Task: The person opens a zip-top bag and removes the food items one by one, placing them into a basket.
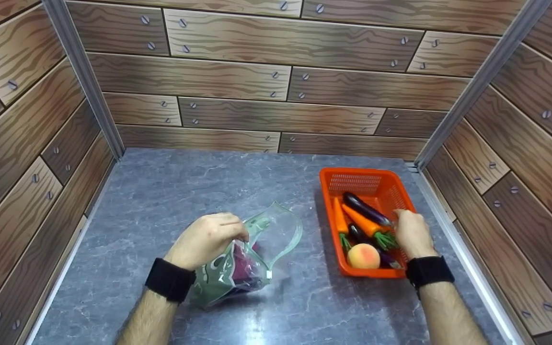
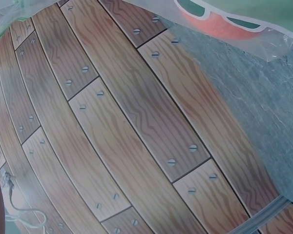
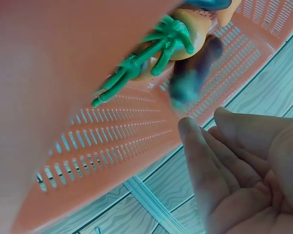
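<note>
One left hand (image 1: 211, 239) pinches the edge of a green see-through bag (image 1: 216, 282) on the desk (image 1: 185, 182); at the bag's two o'clock sits an orange basket (image 1: 372, 273), a peach (image 1: 363, 256) at its six. At the basket's three o'clock, the right hand (image 1: 413, 233) has narrowly parted fingers (image 3: 198, 165).

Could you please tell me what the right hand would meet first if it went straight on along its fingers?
The right hand would probably meet the farther eggplant in the orange basket first, at its stem end, though depth is unclear.
</note>
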Available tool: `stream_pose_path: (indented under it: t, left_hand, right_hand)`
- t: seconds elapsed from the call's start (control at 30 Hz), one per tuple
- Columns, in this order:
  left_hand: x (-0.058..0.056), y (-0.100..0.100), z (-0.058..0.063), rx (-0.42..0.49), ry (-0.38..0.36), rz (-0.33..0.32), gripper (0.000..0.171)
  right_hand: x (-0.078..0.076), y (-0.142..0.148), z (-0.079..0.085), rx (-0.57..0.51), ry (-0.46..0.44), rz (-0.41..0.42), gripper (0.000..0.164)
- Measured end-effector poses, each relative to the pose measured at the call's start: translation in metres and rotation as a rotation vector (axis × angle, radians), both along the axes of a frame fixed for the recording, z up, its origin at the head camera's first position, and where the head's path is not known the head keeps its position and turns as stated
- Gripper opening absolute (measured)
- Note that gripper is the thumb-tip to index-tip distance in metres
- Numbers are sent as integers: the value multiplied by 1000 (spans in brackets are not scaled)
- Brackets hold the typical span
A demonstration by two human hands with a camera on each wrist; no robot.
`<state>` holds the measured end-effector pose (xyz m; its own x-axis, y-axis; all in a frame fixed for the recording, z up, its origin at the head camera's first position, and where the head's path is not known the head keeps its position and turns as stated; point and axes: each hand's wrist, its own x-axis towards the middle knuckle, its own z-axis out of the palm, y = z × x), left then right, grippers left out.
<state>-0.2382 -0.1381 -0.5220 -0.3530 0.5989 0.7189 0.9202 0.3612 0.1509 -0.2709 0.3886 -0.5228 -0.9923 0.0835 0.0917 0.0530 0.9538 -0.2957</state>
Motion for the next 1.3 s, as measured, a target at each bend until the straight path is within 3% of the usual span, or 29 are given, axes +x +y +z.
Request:
stream_pose_path:
  t: [0.3,0.57,0.93,1.3]
  left_hand:
    - [0,2,0,6,5,0,25]
    - [0,3,0,0,9,-4,25]
    - [-2,5,1,1,16,-11,26]
    - [-1,6,1,-16,6,-4,23]
  right_hand:
    - [2,-8,7,-12,26,19,40]
    - [5,-26,18,-66,20,64,50]
    - [11,-58,33,-121,29,163,53]
    - [17,-95,38,-148,107,258,52]
